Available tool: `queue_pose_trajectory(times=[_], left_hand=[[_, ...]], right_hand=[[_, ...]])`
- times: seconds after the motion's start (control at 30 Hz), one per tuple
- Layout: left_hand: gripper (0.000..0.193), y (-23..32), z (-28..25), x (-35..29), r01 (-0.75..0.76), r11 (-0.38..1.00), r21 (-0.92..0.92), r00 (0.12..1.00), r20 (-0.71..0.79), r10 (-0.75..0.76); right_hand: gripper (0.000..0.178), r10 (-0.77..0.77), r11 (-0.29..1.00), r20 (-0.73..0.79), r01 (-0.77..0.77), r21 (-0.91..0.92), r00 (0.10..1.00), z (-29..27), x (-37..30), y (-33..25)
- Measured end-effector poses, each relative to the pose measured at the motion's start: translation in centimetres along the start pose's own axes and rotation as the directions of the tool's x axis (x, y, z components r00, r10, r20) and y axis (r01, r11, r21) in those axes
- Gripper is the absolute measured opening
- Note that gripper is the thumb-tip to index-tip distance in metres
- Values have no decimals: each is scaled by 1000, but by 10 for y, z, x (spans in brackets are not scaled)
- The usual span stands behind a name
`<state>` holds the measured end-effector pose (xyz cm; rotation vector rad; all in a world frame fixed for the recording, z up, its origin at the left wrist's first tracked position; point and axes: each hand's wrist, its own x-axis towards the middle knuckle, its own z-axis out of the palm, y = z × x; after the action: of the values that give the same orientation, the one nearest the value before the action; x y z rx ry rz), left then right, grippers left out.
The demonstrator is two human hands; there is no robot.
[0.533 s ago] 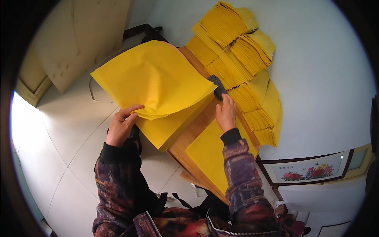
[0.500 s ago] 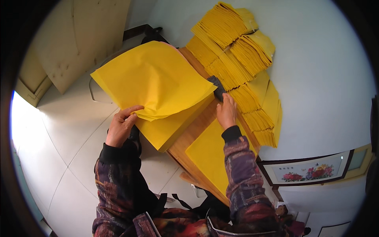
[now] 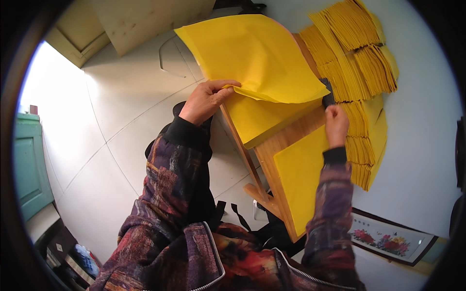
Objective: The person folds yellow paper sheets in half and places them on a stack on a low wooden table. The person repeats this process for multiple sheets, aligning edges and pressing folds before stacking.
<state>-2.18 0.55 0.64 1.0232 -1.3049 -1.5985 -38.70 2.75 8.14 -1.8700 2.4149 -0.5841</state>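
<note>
Head view: left hand [image 3: 206, 101] pinches a yellow sheet [image 3: 257, 56] by its edge, likely keeping it off the stack [image 3: 267, 119]; curled right hand [image 3: 337, 125] meets dark grey cloth [image 3: 328, 92], grip unclear.

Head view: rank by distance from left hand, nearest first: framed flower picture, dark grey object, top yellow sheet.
From the left hand:
1. Top yellow sheet: pinched at its edge.
2. Dark grey object: to the right, by the right hand.
3. Framed flower picture: farthest, at lower right.
</note>
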Motion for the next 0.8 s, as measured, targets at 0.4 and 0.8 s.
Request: queue_pose_trajectory(times=[0.4,0.8], left_hand=[[25,-4,3,1,-44,998,-33,998,-35,43],[26,0,3,-2,-5,996,-90,1000,-25,2]], right_hand=[[30,-765,644,115,751,145,634,21,-102,-134],[14,-685,704,147,598,383,713,27,-90,-129]])
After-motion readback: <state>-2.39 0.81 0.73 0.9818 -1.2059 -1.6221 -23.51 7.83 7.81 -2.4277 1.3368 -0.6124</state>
